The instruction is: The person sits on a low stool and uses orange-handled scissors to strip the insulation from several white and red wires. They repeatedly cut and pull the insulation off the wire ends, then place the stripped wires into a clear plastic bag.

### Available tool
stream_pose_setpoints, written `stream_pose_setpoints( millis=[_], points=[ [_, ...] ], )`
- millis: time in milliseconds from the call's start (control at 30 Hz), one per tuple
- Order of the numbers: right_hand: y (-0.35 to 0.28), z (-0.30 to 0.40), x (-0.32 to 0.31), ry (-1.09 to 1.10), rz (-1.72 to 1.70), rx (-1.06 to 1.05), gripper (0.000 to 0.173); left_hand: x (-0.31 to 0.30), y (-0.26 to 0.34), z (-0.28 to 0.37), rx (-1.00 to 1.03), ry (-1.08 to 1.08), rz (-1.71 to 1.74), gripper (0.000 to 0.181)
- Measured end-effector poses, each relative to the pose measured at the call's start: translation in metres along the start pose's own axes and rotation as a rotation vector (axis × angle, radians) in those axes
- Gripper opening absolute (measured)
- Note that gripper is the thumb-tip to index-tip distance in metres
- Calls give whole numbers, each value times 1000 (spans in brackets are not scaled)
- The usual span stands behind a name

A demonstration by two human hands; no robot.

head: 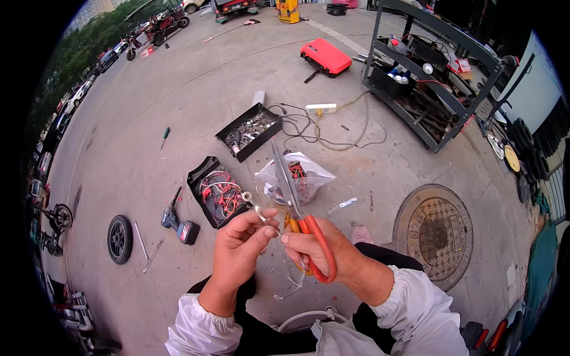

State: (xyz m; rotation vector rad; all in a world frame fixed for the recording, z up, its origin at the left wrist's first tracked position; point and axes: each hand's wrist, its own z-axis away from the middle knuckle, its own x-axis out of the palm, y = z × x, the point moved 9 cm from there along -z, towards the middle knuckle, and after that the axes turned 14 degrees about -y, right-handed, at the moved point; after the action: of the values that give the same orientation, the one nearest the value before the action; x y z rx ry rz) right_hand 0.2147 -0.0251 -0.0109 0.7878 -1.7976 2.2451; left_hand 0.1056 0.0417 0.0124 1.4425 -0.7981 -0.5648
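My left hand (245, 244) pinches a thin pale cable (260, 214) with a ring-shaped end (246, 196) above the fingers. Close to its right, my right hand (320, 244) holds scissors with orange handles (327, 258) and long metal blades (287, 182) that point up and away. The thumb and fingers of that hand also touch the cable, and frayed whitish strands (296, 287) hang below it. A second tool with yellow handles shows partly behind the scissors. Beyond the hands stands an open plastic bag (311, 184) with red and black parts inside.
A black tray of red wires (198, 178), a tray of metal parts (249, 149), a cordless drill (180, 224), a small wheel (120, 239) and a screwdriver (165, 137) lie on the pavement. Farther off are a power strip (321, 108), red case (327, 55) and metal cart (438, 75). A manhole cover (434, 236) lies right.
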Motion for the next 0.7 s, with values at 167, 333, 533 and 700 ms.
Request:
stream_pose_setpoints(
  millis=[167, 333, 533, 700],
  points=[
    [2, -1, 8, -41, -21, 7, 25, -10, 8, 9, -16, -2, -118, 13],
    [0, 2, 3, 16, 62, 93, 22, -7, 32, 10, 57, 22, -609, 7],
    [-11, 5, 10, 81, 10, 44, 21, -28, 57, 23, 187, 379, -1055, 6],
    [-13, 10, -1, 52, 31, 12, 25, -100, 40, 30, -64, 528, -896, 16]
  ],
)
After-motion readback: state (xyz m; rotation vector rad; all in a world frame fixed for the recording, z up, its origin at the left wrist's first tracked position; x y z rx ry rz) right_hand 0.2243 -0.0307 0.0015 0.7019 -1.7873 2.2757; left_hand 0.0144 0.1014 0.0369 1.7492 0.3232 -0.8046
